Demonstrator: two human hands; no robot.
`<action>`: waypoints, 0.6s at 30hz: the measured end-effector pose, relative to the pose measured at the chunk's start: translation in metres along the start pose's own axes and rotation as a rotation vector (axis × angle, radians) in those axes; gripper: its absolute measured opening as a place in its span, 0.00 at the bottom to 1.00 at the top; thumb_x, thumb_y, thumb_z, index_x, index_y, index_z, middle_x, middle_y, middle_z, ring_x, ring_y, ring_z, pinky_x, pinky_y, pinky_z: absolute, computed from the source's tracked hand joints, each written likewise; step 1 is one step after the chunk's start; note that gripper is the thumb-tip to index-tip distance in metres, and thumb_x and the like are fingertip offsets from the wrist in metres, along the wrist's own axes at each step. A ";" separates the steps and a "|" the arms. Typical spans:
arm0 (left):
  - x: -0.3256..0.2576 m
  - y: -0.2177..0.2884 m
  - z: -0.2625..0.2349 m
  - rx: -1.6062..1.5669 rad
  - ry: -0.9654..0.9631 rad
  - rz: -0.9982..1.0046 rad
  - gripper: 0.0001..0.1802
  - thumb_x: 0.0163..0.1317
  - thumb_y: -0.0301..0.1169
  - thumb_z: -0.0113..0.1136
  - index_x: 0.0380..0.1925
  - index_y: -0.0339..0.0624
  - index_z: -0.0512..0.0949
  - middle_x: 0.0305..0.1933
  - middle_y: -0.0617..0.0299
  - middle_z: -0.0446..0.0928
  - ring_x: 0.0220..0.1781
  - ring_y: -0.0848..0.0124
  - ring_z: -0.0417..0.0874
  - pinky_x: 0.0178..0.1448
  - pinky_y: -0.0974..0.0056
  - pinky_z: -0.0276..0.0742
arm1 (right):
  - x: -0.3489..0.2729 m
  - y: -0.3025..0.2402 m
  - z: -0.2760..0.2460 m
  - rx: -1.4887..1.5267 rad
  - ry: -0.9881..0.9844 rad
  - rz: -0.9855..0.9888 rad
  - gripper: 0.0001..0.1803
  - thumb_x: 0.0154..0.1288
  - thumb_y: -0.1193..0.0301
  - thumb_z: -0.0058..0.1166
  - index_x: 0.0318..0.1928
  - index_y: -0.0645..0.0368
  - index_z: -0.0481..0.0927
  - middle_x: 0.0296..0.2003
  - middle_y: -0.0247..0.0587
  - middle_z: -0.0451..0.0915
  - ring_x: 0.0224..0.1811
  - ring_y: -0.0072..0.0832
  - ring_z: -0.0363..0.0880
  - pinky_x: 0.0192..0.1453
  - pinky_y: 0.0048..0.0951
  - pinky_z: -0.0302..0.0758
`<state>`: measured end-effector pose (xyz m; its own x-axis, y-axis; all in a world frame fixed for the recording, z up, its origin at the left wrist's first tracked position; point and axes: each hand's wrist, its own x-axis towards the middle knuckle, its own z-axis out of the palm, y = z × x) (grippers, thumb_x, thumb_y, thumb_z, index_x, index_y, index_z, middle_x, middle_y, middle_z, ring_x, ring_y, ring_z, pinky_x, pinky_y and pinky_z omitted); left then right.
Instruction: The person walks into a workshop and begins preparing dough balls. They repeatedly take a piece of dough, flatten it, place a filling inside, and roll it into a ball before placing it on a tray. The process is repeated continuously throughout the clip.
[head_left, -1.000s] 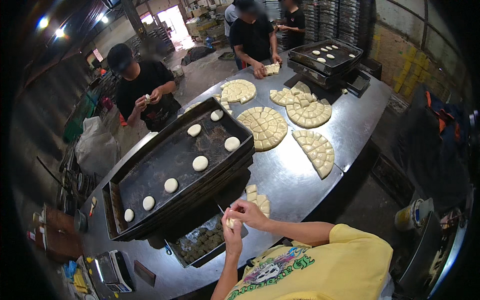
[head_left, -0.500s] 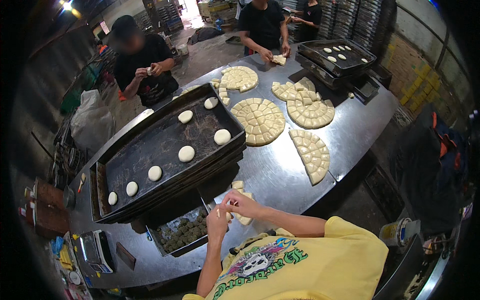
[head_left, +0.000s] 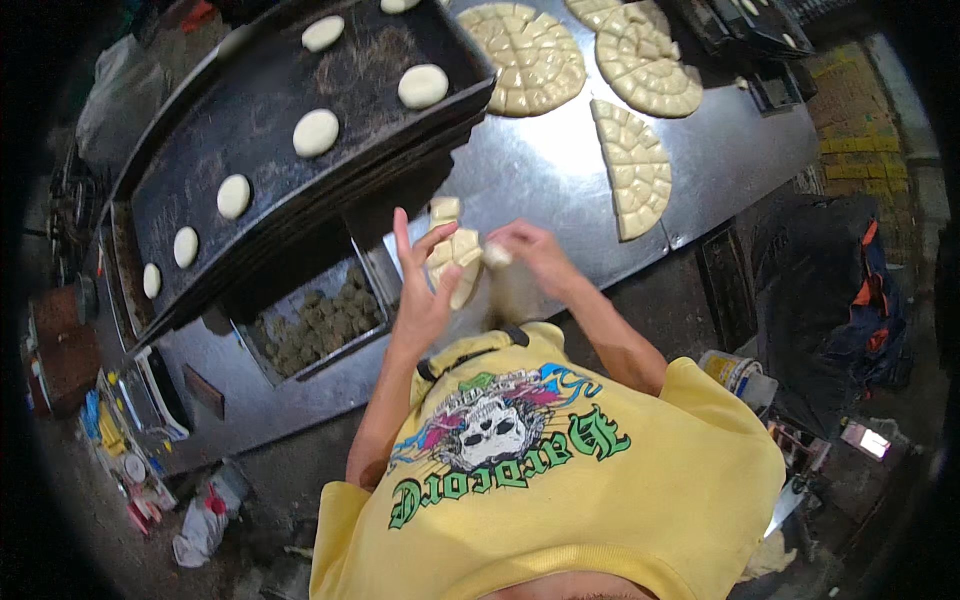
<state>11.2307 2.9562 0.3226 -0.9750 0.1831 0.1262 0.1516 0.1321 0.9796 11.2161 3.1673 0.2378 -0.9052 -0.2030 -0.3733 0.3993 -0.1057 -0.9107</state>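
Note:
My left hand (head_left: 422,290) is held with its fingers spread, in front of and beside a small group of cut dough pieces (head_left: 462,255) at the table's near edge. From this angle I cannot tell whether it touches them. Just to the right, my right hand (head_left: 540,262) pinches a small piece of dough (head_left: 497,255), slightly smeared by motion. Left of my hands is a metal pan of dark greenish-brown balls (head_left: 325,318). Beyond it, a black baking tray (head_left: 270,120) on a stack of trays carries several flat white dough rounds (head_left: 316,132).
Scored dough discs (head_left: 525,60) and a part disc (head_left: 637,170) lie on the steel table (head_left: 560,200). A scale (head_left: 150,395) and a dark flat block (head_left: 204,390) sit at the left end. More trays (head_left: 740,30) stand far right; dark cloth (head_left: 825,290) hangs beyond the table.
My hands were together around a piece of dough; now they are apart, the left with spread fingers, the right holding dough. The view has tilted downward, and the co-workers are out of it.

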 end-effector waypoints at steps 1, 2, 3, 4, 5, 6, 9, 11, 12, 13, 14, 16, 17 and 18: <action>0.000 -0.001 -0.004 -0.087 0.053 -0.106 0.40 0.73 0.28 0.49 0.75 0.37 0.36 0.59 0.49 0.73 0.60 0.63 0.75 0.68 0.60 0.65 | 0.007 0.024 -0.028 -0.102 0.066 0.000 0.12 0.69 0.66 0.55 0.46 0.60 0.83 0.46 0.35 0.80 0.50 0.26 0.75 0.58 0.30 0.69; 0.001 -0.004 -0.009 -0.174 0.106 -0.208 0.39 0.73 0.28 0.48 0.75 0.38 0.38 0.57 0.49 0.74 0.56 0.64 0.77 0.65 0.62 0.68 | 0.010 0.044 -0.048 -0.206 0.132 -0.003 0.12 0.69 0.65 0.56 0.44 0.60 0.83 0.46 0.36 0.79 0.51 0.28 0.74 0.59 0.33 0.68; 0.002 -0.008 -0.014 -0.262 0.163 -0.308 0.37 0.73 0.28 0.48 0.74 0.39 0.39 0.55 0.49 0.76 0.53 0.66 0.80 0.61 0.64 0.71 | 0.011 0.044 -0.050 -0.454 0.200 0.015 0.12 0.69 0.64 0.56 0.44 0.59 0.83 0.47 0.37 0.78 0.52 0.31 0.73 0.60 0.36 0.66; 0.000 -0.016 -0.019 -0.213 0.236 -0.322 0.35 0.73 0.28 0.48 0.74 0.38 0.42 0.53 0.50 0.77 0.51 0.67 0.80 0.60 0.64 0.71 | 0.011 0.044 -0.052 -0.704 0.262 0.031 0.13 0.69 0.64 0.56 0.45 0.59 0.83 0.49 0.38 0.77 0.54 0.33 0.71 0.61 0.38 0.65; -0.003 -0.026 -0.023 -0.164 0.308 -0.336 0.33 0.73 0.28 0.48 0.73 0.37 0.45 0.51 0.51 0.78 0.50 0.68 0.80 0.59 0.64 0.72 | 0.011 0.044 -0.054 -0.956 0.318 0.045 0.13 0.69 0.63 0.56 0.45 0.59 0.82 0.50 0.39 0.75 0.56 0.36 0.69 0.61 0.40 0.63; -0.004 -0.035 -0.028 -0.107 0.379 -0.341 0.32 0.74 0.27 0.48 0.72 0.36 0.48 0.49 0.52 0.78 0.49 0.69 0.80 0.59 0.65 0.72 | 0.016 0.032 -0.051 -0.962 0.314 0.045 0.13 0.69 0.63 0.55 0.46 0.58 0.81 0.52 0.40 0.74 0.57 0.37 0.67 0.62 0.43 0.61; 0.001 -0.052 -0.040 -0.137 0.501 -0.334 0.28 0.74 0.28 0.47 0.70 0.36 0.52 0.48 0.52 0.79 0.47 0.69 0.80 0.58 0.64 0.73 | 0.038 0.021 -0.034 -1.111 0.384 -0.058 0.15 0.70 0.63 0.53 0.53 0.55 0.78 0.57 0.42 0.70 0.61 0.41 0.62 0.65 0.49 0.56; 0.008 -0.055 -0.045 -0.139 0.536 -0.349 0.28 0.75 0.28 0.46 0.70 0.36 0.53 0.47 0.53 0.79 0.47 0.70 0.80 0.58 0.64 0.73 | 0.059 0.037 -0.024 -1.383 0.519 -0.306 0.19 0.71 0.62 0.50 0.59 0.53 0.74 0.60 0.42 0.68 0.64 0.41 0.60 0.68 0.51 0.53; 0.010 -0.055 -0.048 -0.137 0.550 -0.362 0.27 0.75 0.28 0.46 0.70 0.36 0.53 0.47 0.53 0.79 0.47 0.70 0.80 0.58 0.65 0.73 | 0.065 0.045 -0.022 -1.426 0.531 -0.328 0.21 0.72 0.61 0.49 0.61 0.51 0.72 0.61 0.43 0.66 0.65 0.41 0.59 0.69 0.53 0.51; 0.012 -0.056 -0.049 -0.138 0.564 -0.371 0.27 0.75 0.28 0.46 0.70 0.36 0.53 0.48 0.54 0.79 0.47 0.70 0.80 0.58 0.65 0.73 | 0.071 0.052 -0.023 -1.470 0.545 -0.353 0.22 0.72 0.60 0.47 0.64 0.50 0.70 0.63 0.43 0.64 0.67 0.41 0.57 0.70 0.54 0.48; 0.013 -0.057 -0.051 -0.138 0.577 -0.381 0.27 0.75 0.29 0.47 0.70 0.36 0.53 0.48 0.54 0.79 0.47 0.70 0.80 0.58 0.65 0.73 | 0.074 0.059 -0.023 -1.514 0.560 -0.378 0.24 0.73 0.58 0.46 0.66 0.49 0.68 0.65 0.44 0.62 0.68 0.42 0.56 0.72 0.55 0.46; 0.013 -0.058 -0.054 -0.124 0.592 -0.363 0.26 0.75 0.29 0.46 0.69 0.36 0.54 0.48 0.54 0.79 0.47 0.71 0.80 0.57 0.65 0.73 | 0.072 0.058 -0.022 -1.532 0.529 -0.365 0.26 0.73 0.56 0.44 0.68 0.49 0.65 0.67 0.43 0.59 0.70 0.42 0.53 0.73 0.55 0.44; 0.013 -0.061 -0.055 -0.119 0.597 -0.354 0.26 0.75 0.29 0.46 0.69 0.36 0.55 0.48 0.54 0.79 0.47 0.71 0.80 0.57 0.65 0.73 | 0.070 0.058 -0.021 -1.540 0.517 -0.358 0.27 0.73 0.55 0.43 0.69 0.48 0.64 0.68 0.43 0.58 0.71 0.42 0.52 0.74 0.55 0.43; 0.016 -0.063 -0.054 -0.118 0.600 -0.335 0.25 0.75 0.28 0.45 0.69 0.35 0.55 0.48 0.54 0.79 0.47 0.70 0.80 0.57 0.65 0.73 | 0.071 0.060 -0.020 -1.543 0.516 -0.354 0.27 0.74 0.55 0.43 0.69 0.49 0.64 0.68 0.43 0.58 0.71 0.42 0.52 0.74 0.55 0.43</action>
<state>11.1970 2.8982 0.2715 -0.8926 -0.4235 -0.1546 -0.1587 -0.0259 0.9870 11.1728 3.1664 0.1534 -0.9889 -0.0256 0.1465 -0.0473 0.9880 -0.1470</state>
